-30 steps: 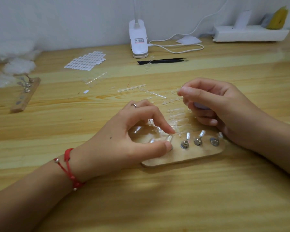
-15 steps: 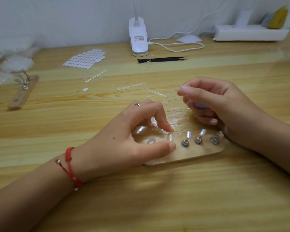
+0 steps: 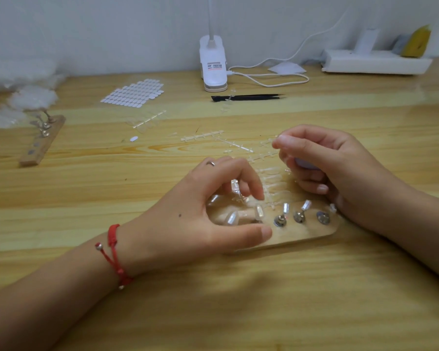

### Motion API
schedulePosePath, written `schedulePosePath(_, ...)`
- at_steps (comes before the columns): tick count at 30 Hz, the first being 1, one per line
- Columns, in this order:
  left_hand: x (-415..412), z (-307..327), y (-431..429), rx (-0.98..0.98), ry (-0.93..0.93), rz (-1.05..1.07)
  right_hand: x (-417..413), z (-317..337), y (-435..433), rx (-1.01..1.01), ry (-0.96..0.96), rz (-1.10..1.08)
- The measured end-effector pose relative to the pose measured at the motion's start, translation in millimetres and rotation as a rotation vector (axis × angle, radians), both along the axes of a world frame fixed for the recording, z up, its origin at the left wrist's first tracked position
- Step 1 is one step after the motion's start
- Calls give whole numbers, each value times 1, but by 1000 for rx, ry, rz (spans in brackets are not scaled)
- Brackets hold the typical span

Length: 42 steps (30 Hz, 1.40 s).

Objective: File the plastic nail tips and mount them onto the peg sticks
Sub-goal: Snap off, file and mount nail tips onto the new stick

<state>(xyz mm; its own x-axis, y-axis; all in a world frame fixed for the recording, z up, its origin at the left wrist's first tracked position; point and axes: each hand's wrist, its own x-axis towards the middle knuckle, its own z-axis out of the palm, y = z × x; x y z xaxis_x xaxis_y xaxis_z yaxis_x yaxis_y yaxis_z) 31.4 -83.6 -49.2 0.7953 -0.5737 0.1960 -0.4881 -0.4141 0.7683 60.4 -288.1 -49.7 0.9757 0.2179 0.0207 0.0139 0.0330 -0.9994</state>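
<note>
My left hand (image 3: 188, 219) has eased its pinch off the peg (image 3: 259, 212), fingers loose over the board (image 3: 314, 233); my right hand (image 3: 335, 168) clutches a lilac thing (image 3: 305, 163).

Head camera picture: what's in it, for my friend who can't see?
A person's left hand curls over a wooden peg board, thumb and finger either side of a clear peg stick. The right hand holds a small pale object. Nail tip strips lie behind on the table.
</note>
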Motion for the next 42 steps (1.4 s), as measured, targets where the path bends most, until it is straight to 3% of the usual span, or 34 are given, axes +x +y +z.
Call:
schedulePosePath(5, 18, 17, 16, -345, 84, 194, 9, 5, -12, 385, 251, -82)
schedulePosePath(10, 28, 10, 21, -22, -15, 313, 14, 6, -16, 609, 375, -102)
schedulePosePath(15, 32, 3, 8, 232, -109, 264, 14, 6, -17, 618, 377, -101)
schedulePosePath(21, 45, 11, -15, 357, -156, 221, 15, 5, -16, 607, 367, -99)
schedulePosePath(42, 67, 21, -27, 583, -261, 173, 15, 5, -15, 572, 347, -74)
